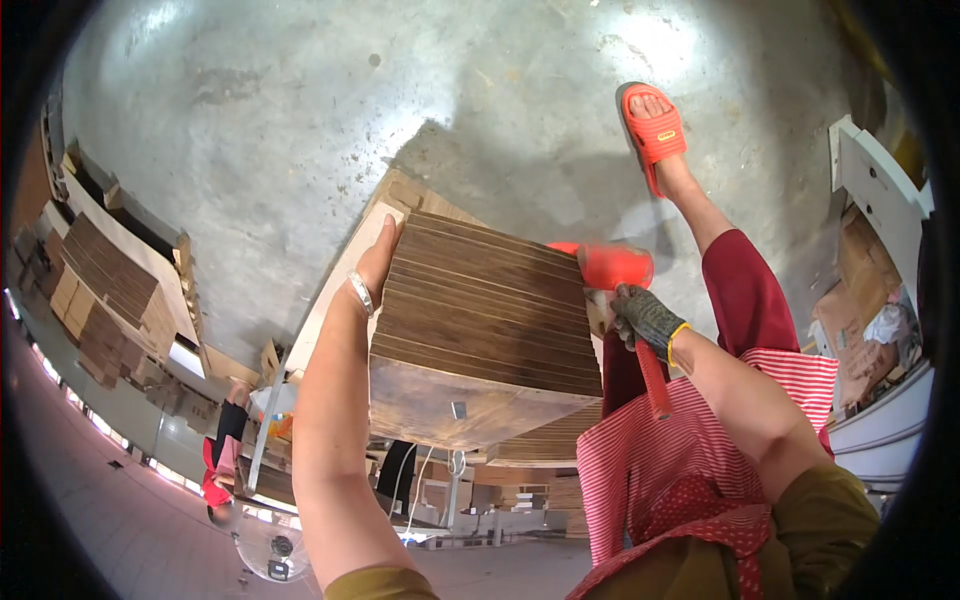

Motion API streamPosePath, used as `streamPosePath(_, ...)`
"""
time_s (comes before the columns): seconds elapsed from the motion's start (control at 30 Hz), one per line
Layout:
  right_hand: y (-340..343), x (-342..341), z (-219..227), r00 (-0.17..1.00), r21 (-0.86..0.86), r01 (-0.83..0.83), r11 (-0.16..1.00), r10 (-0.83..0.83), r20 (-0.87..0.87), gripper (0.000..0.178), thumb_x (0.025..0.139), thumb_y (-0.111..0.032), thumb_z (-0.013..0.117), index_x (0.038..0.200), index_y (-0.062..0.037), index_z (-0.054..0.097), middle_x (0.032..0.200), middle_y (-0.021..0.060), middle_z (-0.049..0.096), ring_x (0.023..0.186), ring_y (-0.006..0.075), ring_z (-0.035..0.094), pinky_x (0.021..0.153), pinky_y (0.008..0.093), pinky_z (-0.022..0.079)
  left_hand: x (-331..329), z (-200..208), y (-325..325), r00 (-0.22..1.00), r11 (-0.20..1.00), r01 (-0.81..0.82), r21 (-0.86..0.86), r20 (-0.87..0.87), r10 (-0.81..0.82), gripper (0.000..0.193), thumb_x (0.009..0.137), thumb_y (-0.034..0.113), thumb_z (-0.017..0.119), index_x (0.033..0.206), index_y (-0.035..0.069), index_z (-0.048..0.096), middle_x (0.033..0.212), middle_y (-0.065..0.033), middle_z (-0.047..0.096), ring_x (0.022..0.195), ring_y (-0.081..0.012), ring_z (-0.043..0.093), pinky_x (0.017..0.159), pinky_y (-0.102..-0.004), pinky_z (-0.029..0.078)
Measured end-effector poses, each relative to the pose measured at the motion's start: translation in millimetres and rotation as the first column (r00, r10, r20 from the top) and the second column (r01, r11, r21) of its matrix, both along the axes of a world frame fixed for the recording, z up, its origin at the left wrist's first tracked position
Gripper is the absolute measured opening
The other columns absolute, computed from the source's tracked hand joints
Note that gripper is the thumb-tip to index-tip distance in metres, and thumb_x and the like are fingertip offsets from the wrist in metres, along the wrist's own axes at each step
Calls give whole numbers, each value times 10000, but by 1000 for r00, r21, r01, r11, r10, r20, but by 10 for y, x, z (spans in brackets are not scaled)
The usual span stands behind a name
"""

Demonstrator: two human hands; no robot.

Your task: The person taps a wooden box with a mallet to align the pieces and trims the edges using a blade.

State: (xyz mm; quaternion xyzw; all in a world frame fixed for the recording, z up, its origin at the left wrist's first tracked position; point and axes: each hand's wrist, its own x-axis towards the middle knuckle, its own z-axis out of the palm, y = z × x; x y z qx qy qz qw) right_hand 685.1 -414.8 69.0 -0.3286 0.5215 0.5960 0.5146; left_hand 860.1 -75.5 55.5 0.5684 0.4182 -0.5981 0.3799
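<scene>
A stack of dark brown wooden boards (480,300) stands in front of me, its long edges side by side and a broad, lighter board face towards me. My left hand (378,262), bare with a bracelet at the wrist, lies flat along the stack's left side; most of its fingers are hidden. In a grey knitted glove, my right hand (645,318) is closed round the handle of a red mallet (617,268). The mallet's head, smeared by motion, is at the stack's right side; I cannot tell whether it touches.
Beneath the stack is a pale wooden board (335,270). More stacked dark boards (110,265) lie at the far left. A white drawer cabinet (880,175) and cardboard (850,310) stand at the right. My foot in an orange slipper (655,135) rests on the concrete floor (250,130). Another person (222,460) is at the left.
</scene>
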Motion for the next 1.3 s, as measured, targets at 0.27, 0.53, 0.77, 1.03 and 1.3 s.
streamPosePath(0.27, -116, -186, -311, 652, -442, -536, 720, 685, 325, 455, 844, -242, 498, 1232, -18, 421, 988, 221, 557, 875, 343, 594, 745, 412, 498, -27, 17, -8, 998, 998, -47, -51, 43, 49, 797, 898, 629, 229, 1399, 10, 260, 1454, -152, 267, 1342, -242, 259, 1084, -318, 209)
streamPosePath(0.53, 442, 878, 162, 613, -312, -418, 853, 518, 596, 508, 843, -155, 538, 1302, -18, 370, 1141, 229, 533, 1065, 365, 524, 896, 380, 432, -37, 154, 42, 991, 992, -115, -47, 57, 118, 781, 908, 615, 217, 1392, 5, 278, 1438, -152, 302, 1327, -239, 289, 1079, -314, 220)
streamPosePath(0.77, 654, 504, 81, 57, -395, -306, 866, 431, 901, 537, 794, -52, 602, 1284, 14, 394, 1018, 139, 616, 912, 236, 616, 784, 311, 485, -84, 58, 91, 996, 997, 12, -77, 86, -6, 850, 878, 664, 234, 1402, -4, 241, 1469, -143, 234, 1346, -224, 247, 1085, -295, 192)
streamPosePath(1.03, 711, 837, 212, 157, -422, -577, 699, 603, 782, 622, 831, -135, 555, 1373, -44, 263, 813, 218, 582, 677, 342, 591, 607, 421, 445, -122, 23, 133, 995, 995, -2, -99, 101, 12, 846, 885, 653, 227, 1399, -19, 235, 1471, -152, 221, 1356, -219, 223, 1091, -293, 177)
streamPosePath(1.3, 950, 1104, 175, 173, -431, -557, 710, 607, 776, 608, 833, -159, 541, 1363, -34, 269, 759, 247, 586, 661, 378, 592, 602, 453, 448, -109, 29, 115, 996, 989, -49, -138, 68, 59, 850, 878, 669, 181, 1397, 1, 260, 1453, -163, 263, 1343, -237, 256, 1086, -293, 187)
